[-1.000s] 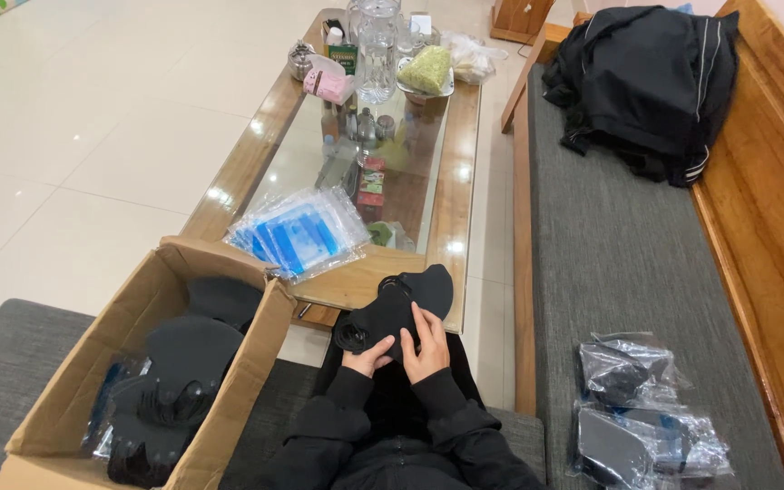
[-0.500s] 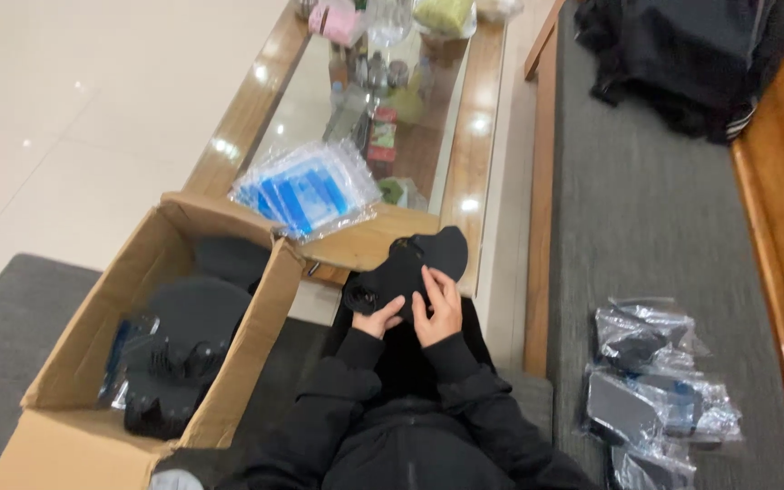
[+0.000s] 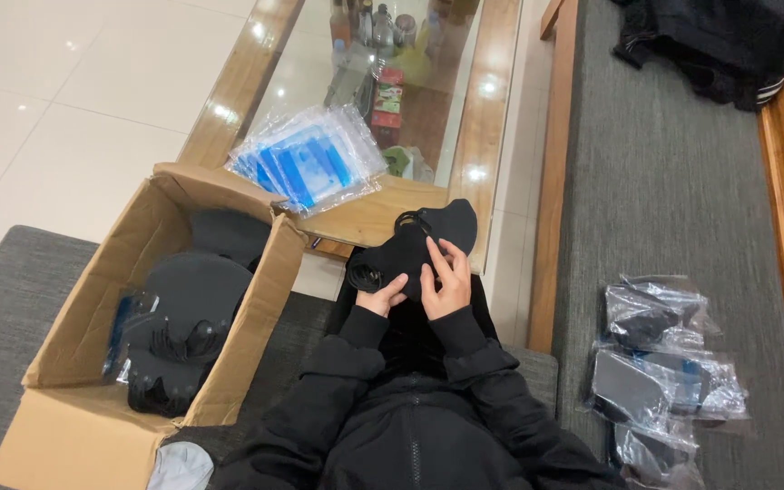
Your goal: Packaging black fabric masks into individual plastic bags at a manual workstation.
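Note:
A black fabric face mask (image 3: pixel 410 243) with ear loops lies across my lap, just below the glass table's wooden corner. My left hand (image 3: pixel 383 295) grips its lower left edge. My right hand (image 3: pixel 447 277) lies on its middle with the fingers pressed flat on the cloth. Both arms are in black sleeves. An open cardboard box (image 3: pixel 74 336) at my left holds more black masks (image 3: pixel 194 289).
A stack of clear bags with blue print (image 3: pixel 308 168) sits on the glass coffee table (image 3: pixel 492 136). Bagged black masks (image 3: pixel 660 363) lie on the grey bench at right. Dark clothing (image 3: pixel 728 41) is heaped at the bench's far end. Bottles stand under the glass.
The view has tilted down and drawn closer. My hands keep hold of the black mask, and the right fingers have shifted a little across it.

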